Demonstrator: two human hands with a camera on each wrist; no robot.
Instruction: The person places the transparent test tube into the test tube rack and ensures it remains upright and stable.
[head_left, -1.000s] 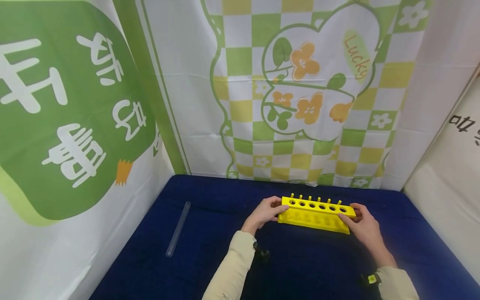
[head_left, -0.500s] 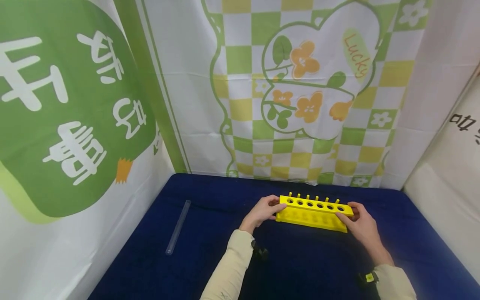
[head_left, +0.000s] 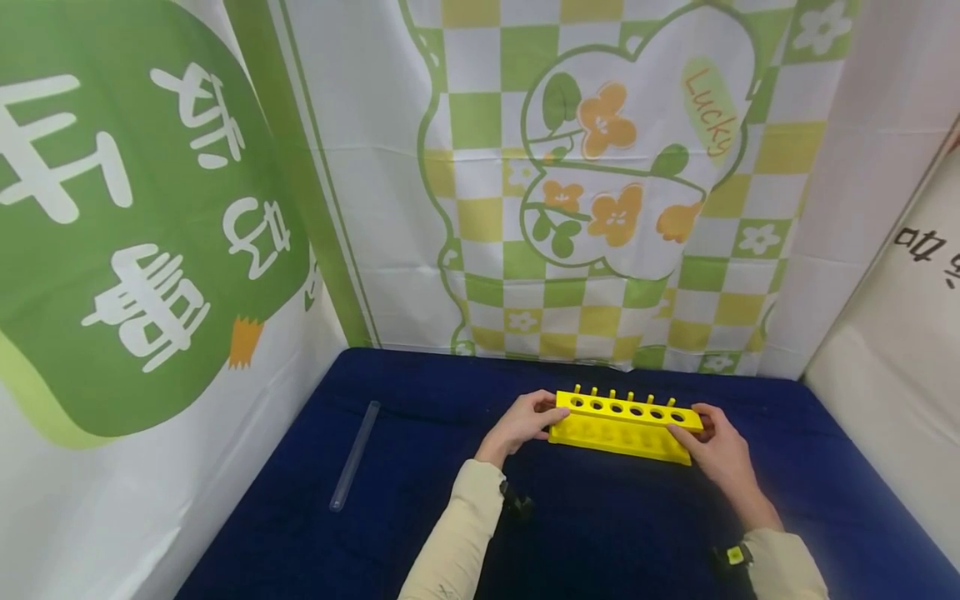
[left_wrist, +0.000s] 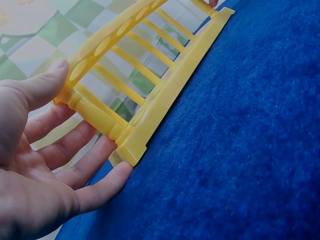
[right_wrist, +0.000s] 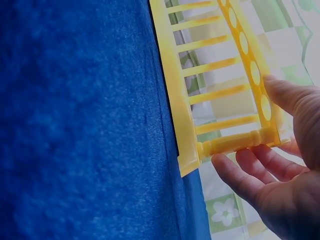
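Observation:
A yellow test tube rack [head_left: 622,435] stands upright on the blue cloth, with a row of round holes along its top bar and a row of pegs behind. My left hand [head_left: 521,427] grips its left end; in the left wrist view the thumb lies on the top bar and the fingers [left_wrist: 92,165] reach along the end post and base. At the opposite end my right hand [head_left: 718,450] holds the rack, thumb on the top bar, fingers [right_wrist: 262,165] by the turned end post. No tube sits in the rack. A clear test tube [head_left: 354,457] lies to the left, apart from both hands.
The blue cloth [head_left: 420,433] covers the table. A patterned curtain [head_left: 480,200] hangs behind its far edge, a green and white one [head_left: 172,350] on the left, and a pale one [head_left: 892,392] on the right.
Both hands and the rack have shifted slightly to the left. The grip looks the same, and the clear tube stays where it lay.

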